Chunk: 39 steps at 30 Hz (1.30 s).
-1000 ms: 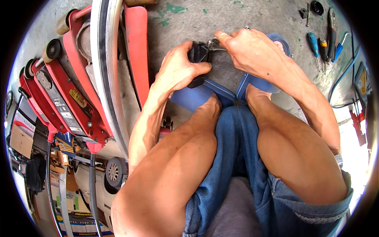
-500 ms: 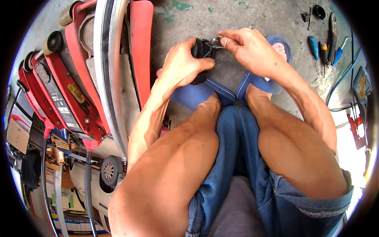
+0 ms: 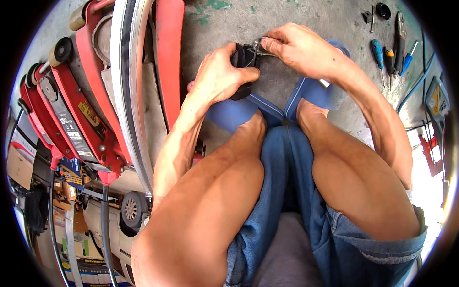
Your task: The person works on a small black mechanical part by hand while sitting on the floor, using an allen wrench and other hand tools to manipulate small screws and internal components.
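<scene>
My left hand (image 3: 220, 74) is wrapped round a black, angular part (image 3: 245, 58) above the floor, its thumb pressed across the near side. What kind of part this is I cannot make out. In my right hand (image 3: 301, 50) is a shiny metal wrench (image 3: 259, 46), its head at the part's right edge. The other end of the wrench shows below my wrist. Fingers hide most of its shaft, and I cannot tell exactly how the head sits on the part.
Red floor jacks (image 3: 79, 115) and a pale curved rim (image 3: 126, 71) crowd the left. On the floor at right lie a blue screwdriver (image 3: 377, 52), pliers (image 3: 399, 38), a blue-handled pick (image 3: 408, 61) and a black ring (image 3: 382, 10). My blue slippers (image 3: 234, 115) are beneath my hands.
My right hand has shifted up and slightly left, swinging the wrench round at the black part. My left hand keeps its grip nearly in place.
</scene>
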Each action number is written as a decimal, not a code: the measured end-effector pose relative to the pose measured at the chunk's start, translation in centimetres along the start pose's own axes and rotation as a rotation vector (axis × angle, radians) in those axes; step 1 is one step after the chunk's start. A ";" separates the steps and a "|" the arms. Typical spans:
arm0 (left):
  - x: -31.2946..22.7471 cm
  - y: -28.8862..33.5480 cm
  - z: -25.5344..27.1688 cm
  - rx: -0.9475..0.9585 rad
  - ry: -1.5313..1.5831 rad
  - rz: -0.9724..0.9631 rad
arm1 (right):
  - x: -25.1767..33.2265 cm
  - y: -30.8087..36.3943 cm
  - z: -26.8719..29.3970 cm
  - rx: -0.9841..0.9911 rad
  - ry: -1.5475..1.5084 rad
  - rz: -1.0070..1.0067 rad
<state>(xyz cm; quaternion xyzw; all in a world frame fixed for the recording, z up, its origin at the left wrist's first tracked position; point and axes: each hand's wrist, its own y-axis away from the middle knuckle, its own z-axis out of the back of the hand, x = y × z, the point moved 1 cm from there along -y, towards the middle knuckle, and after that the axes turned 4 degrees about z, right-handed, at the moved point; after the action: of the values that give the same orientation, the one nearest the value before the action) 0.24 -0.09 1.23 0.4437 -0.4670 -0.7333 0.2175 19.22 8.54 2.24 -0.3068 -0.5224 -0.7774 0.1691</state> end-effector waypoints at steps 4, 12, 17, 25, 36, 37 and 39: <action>-0.3 0.3 0.0 0.003 0.008 0.000 | -1.5 0.2 1.1 0.022 -0.005 0.235; 0.4 0.1 -0.1 -0.013 0.002 0.028 | -0.5 0.3 0.5 -0.024 0.235 0.284; 0.4 0.1 -0.1 -0.009 -0.006 0.031 | -0.2 0.1 0.7 0.039 0.203 0.277; 0.5 0.1 -0.4 -0.037 0.004 -0.002 | 0.3 -0.4 0.9 0.111 0.131 0.201; 0.4 0.2 -0.9 -0.148 -0.033 -0.025 | 2.7 0.1 0.2 -0.025 -0.163 -0.181; 0.4 0.2 -0.8 -0.130 -0.034 -0.016 | 3.5 0.1 0.6 0.029 -0.220 -0.273; 0.2 0.3 -0.9 -0.110 -0.029 -0.013 | 3.7 0.2 0.8 0.078 -0.272 -0.372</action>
<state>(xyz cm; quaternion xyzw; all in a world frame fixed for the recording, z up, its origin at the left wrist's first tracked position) 0.84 -0.81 1.26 0.4236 -0.4264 -0.7654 0.2301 16.75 9.38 5.04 -0.3004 -0.6177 -0.7258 -0.0372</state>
